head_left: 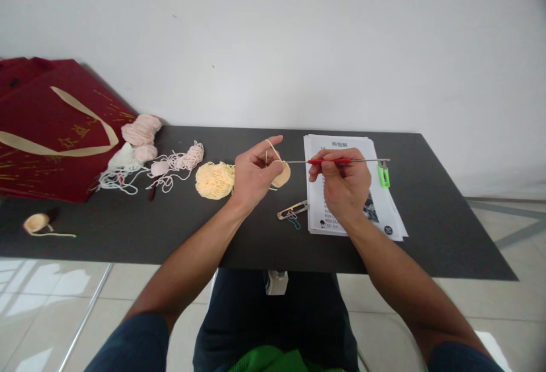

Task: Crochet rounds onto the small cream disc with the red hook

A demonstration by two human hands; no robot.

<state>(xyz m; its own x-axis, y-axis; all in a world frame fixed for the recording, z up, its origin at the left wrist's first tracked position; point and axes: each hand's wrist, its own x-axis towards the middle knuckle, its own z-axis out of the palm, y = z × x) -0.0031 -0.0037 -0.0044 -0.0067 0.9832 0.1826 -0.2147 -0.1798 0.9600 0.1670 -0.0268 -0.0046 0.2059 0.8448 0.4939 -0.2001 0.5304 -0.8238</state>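
Note:
My left hand (256, 173) pinches a small round piece of pale yellow crochet (282, 174), and a strand of yarn loops over its raised index finger. The fingers of my right hand (343, 181) close round the red grip of a crochet hook (341, 161), above the printed sheets. One thin metal end of the hook reaches left to the crochet piece by my left thumb; the other points right. Just left of my left hand lies a ball of yellow yarn (214, 180). Whether the hook tip is inside a stitch is too small to tell.
Printed sheets (315, 213) lie under my right hand, with a green clip-like tool (383, 176) at their right. Thread snips (292, 210) sit left of them. Pink yarn (187, 157), a red bag (51, 127) and a small crochet cup (36, 223) occupy the left.

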